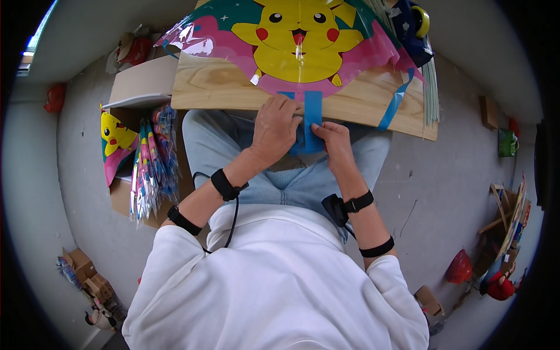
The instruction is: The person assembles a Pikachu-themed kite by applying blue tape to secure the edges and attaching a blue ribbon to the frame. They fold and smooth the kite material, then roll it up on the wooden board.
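A wooden board (361, 105) lies across my lap. On it rests a shiny plastic kite (297, 49) printed with a yellow cartoon creature on pink and teal. A blue tail strip (313, 108) hangs from the kite's lower tip over the board's near edge. My left hand (274, 125) presses down on the strip's left side at the board's edge. My right hand (332, 140) pinches the strip's lower right part just below the edge. A second blue strip (394, 104) lies on the board to the right.
A stack of finished kites (153, 163) leans in a cardboard box (143, 81) on my left. A blue tape dispenser (415, 23) sits at the board's far right beside thin sticks (430, 93). Boxes and red objects are scattered on the grey floor.
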`<state>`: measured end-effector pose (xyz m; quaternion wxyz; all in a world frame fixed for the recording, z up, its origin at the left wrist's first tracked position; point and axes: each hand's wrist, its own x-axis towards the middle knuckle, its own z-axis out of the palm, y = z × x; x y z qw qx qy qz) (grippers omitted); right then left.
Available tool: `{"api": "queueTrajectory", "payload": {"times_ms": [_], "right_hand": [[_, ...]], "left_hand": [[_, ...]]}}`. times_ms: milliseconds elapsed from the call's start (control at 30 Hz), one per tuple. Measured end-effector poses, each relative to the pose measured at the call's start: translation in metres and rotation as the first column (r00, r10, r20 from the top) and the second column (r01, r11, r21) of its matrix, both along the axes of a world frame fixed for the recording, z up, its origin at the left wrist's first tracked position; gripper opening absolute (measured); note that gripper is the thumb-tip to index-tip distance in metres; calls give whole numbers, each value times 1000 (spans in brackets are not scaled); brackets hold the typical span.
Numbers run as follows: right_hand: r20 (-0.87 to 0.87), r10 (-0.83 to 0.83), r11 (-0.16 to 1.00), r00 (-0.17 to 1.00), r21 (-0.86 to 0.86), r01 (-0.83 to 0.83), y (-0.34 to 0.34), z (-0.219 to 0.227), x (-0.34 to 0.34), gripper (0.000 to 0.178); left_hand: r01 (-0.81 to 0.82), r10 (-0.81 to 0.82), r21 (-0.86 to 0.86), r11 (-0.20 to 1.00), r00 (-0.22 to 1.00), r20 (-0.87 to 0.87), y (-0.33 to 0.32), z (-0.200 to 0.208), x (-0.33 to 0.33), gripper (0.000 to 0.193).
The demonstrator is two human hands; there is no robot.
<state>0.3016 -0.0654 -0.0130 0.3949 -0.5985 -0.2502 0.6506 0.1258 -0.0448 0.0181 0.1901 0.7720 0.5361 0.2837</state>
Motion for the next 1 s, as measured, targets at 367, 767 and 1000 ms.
{"api": "queueTrajectory", "payload": {"times_ms": [367,767,1000], "right_hand": [[51,7,1000,999,9,-8,3,-22,4,16],[37,11,1000,999,-15,-10,2,-22,0,15],[274,111,992,955,31,-124,-1,-43,8,17]], "left_hand": [[265,-197,178,948,925,-326,-10,-33,17,50],[258,-183,167,952,912,-368,-5,-40,19,49],[256,-179,173,951,912,-370,-4,-43,20,49]]}}
